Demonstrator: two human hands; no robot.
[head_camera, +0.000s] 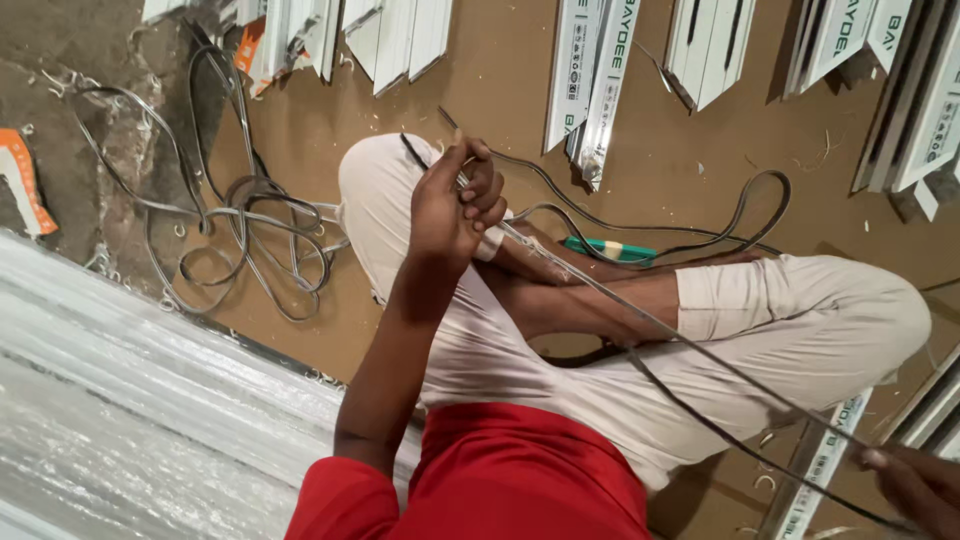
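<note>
I sit cross-legged in light trousers (800, 310) on a brown board floor (500, 90). My left hand (450, 200) is raised over my knee, its fingers closed around a thin grey rubber strip (640, 320). The strip runs taut down to the lower right, where my right hand (915, 485) pinches its other part at the frame edge. A second darker strand (700, 415) runs beside it. More of the strip loops over the floor behind my feet (740, 205). A green-handled tool (605, 250) lies by my ankle.
A tangle of grey rubber strip (240, 225) lies on the floor at left. White window-frame profiles (590, 80) lie along the top and right edges. A long white wrapped panel (130, 390) fills the lower left. An orange scrap (25, 180) sits far left.
</note>
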